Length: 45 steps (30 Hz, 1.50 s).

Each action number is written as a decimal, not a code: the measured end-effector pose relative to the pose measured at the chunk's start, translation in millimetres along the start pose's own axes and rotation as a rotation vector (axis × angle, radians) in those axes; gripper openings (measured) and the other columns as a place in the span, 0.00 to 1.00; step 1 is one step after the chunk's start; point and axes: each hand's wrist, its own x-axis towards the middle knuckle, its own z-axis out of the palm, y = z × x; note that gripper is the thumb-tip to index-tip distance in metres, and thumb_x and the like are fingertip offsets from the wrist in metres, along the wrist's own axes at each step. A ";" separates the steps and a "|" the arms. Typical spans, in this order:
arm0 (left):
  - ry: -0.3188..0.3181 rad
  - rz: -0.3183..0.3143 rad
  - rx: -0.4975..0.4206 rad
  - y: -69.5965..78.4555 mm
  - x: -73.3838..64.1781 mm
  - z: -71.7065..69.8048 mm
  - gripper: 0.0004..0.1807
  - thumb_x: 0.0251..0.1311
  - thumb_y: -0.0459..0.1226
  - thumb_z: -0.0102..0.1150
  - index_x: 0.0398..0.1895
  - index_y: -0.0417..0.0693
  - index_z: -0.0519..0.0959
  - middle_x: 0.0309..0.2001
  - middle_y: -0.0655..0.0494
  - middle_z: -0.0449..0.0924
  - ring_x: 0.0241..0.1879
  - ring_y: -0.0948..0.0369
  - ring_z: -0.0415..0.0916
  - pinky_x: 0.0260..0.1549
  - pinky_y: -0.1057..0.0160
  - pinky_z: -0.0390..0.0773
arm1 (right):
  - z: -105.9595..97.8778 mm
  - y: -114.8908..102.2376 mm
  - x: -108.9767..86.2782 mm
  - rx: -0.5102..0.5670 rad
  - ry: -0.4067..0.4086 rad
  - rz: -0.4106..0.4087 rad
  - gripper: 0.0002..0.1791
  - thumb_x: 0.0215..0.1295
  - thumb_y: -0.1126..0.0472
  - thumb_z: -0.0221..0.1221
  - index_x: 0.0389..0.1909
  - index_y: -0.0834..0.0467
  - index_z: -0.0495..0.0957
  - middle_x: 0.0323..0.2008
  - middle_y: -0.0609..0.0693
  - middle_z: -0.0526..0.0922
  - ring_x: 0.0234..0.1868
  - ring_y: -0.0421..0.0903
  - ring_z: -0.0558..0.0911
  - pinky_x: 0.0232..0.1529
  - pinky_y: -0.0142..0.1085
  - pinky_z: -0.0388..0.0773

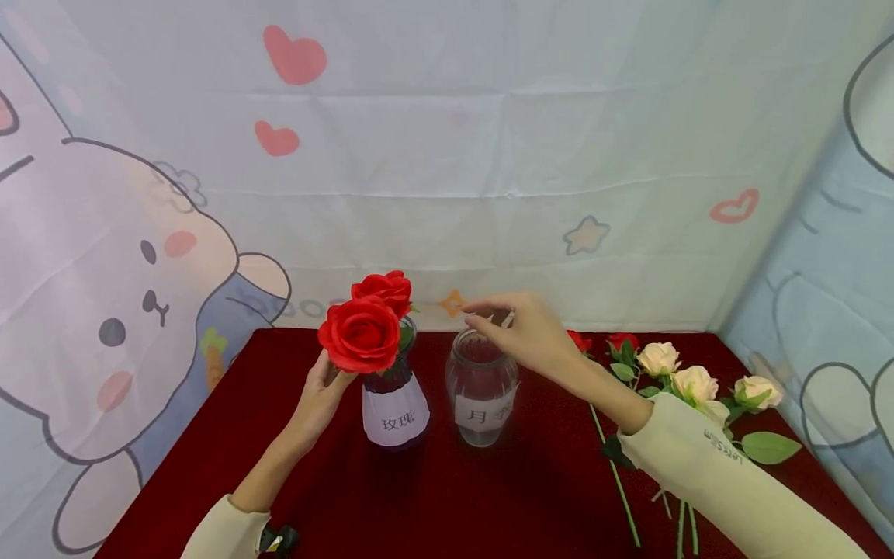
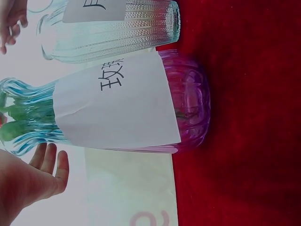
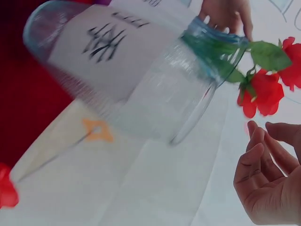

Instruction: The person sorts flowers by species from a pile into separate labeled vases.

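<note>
Two red roses (image 1: pixel 363 334) stand in a glass vase with a purple base (image 2: pixel 193 103) and a white paper label (image 1: pixel 396 413). My left hand (image 1: pixel 324 392) is beside that vase, fingers loosely bent and fingertips right at its neck; in the head view a bloom hides part of them. To its right stands a clear ribbed glass vase (image 1: pixel 482 373) with its own paper label. My right hand (image 1: pixel 520 330) hovers by this vase's rim, fingers loosely curved, thumb near the fingertips and nothing between them. The right wrist view also shows the right hand (image 3: pixel 268 174) bare.
On the right of the red cloth (image 1: pixel 447 505) lie several cream roses (image 1: pixel 694 384) with green leaves and stems. Red roses (image 1: pixel 621 341) lie just behind them, partly hidden by my right arm. A printed fabric backdrop (image 1: pixel 447 194) rises close behind the vases.
</note>
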 end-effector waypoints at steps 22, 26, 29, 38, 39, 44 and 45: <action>0.003 -0.039 0.004 -0.5 0.4 1.6 0.34 0.78 0.35 0.48 0.82 0.59 0.52 0.79 0.57 0.56 0.78 0.58 0.55 0.73 0.50 0.62 | -55.0 142.9 -62.6 -0.168 0.063 0.199 0.12 0.72 0.64 0.61 0.46 0.68 0.87 0.34 0.62 0.90 0.25 0.40 0.84 0.23 0.30 0.74; 0.006 -0.034 0.015 -0.1 0.2 1.6 0.33 0.78 0.35 0.48 0.82 0.60 0.53 0.78 0.59 0.58 0.75 0.64 0.58 0.69 0.65 0.66 | -47.1 166.4 -73.5 -0.178 0.054 0.235 0.12 0.72 0.64 0.61 0.46 0.69 0.86 0.31 0.63 0.89 0.20 0.36 0.81 0.21 0.30 0.73; 0.008 -0.028 0.018 -0.5 -0.3 0.6 0.34 0.78 0.35 0.48 0.82 0.59 0.53 0.78 0.58 0.58 0.75 0.66 0.58 0.65 0.72 0.66 | -37.9 181.9 -80.1 -0.207 0.060 0.242 0.13 0.71 0.62 0.62 0.44 0.68 0.87 0.28 0.63 0.89 0.16 0.36 0.79 0.17 0.30 0.69; -0.003 -0.036 0.002 -1.5 -2.0 0.3 0.34 0.78 0.35 0.47 0.83 0.59 0.51 0.78 0.56 0.56 0.76 0.64 0.57 0.63 0.77 0.66 | -19.4 203.4 -97.7 -0.193 -0.074 0.290 0.13 0.70 0.64 0.63 0.44 0.72 0.86 0.24 0.61 0.88 0.18 0.52 0.83 0.13 0.30 0.62; -0.005 -0.034 0.000 -1.5 -2.1 0.6 0.34 0.78 0.35 0.47 0.82 0.59 0.51 0.78 0.56 0.56 0.75 0.65 0.57 0.63 0.77 0.66 | -18.7 204.2 -99.1 -0.200 -0.095 0.304 0.13 0.69 0.64 0.63 0.44 0.72 0.86 0.22 0.60 0.87 0.17 0.52 0.83 0.13 0.30 0.60; 0.000 -0.023 0.010 -1.9 -1.7 2.4 0.33 0.79 0.35 0.45 0.82 0.58 0.51 0.78 0.56 0.57 0.75 0.69 0.57 0.70 0.64 0.64 | -16.9 205.6 -102.7 -0.231 -0.193 0.379 0.15 0.68 0.62 0.64 0.47 0.72 0.85 0.25 0.58 0.88 0.19 0.48 0.83 0.16 0.31 0.68; 0.001 -0.021 0.008 -1.9 -1.5 2.8 0.33 0.79 0.35 0.45 0.82 0.57 0.51 0.78 0.57 0.57 0.75 0.69 0.57 0.72 0.59 0.63 | -16.4 206.4 -103.3 -0.230 -0.207 0.396 0.15 0.68 0.63 0.64 0.47 0.72 0.85 0.27 0.59 0.89 0.20 0.47 0.84 0.17 0.32 0.71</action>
